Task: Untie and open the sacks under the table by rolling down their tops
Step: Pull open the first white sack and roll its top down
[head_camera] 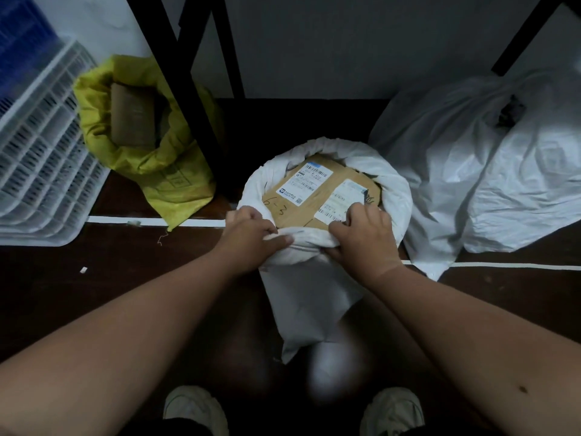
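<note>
A white sack (311, 297) stands on the dark floor in front of me, its top rolled down into a thick rim. A brown cardboard parcel (317, 196) with white shipping labels shows inside. My left hand (254, 237) grips the near part of the rolled rim on the left. My right hand (364, 234) grips the same rim on the right, fingers curled over its edge. To the left an open yellow sack (169, 180) holds a brown box (132, 118). On the right lies a larger white sack (490, 171) with its top bunched together.
Black table legs (188, 89) stand between the yellow sack and the middle sack. A white plastic crate (41, 158) sits at far left with a blue crate (22, 42) behind it. White tape lines (515, 265) cross the floor. My shoes (195, 410) show at the bottom edge.
</note>
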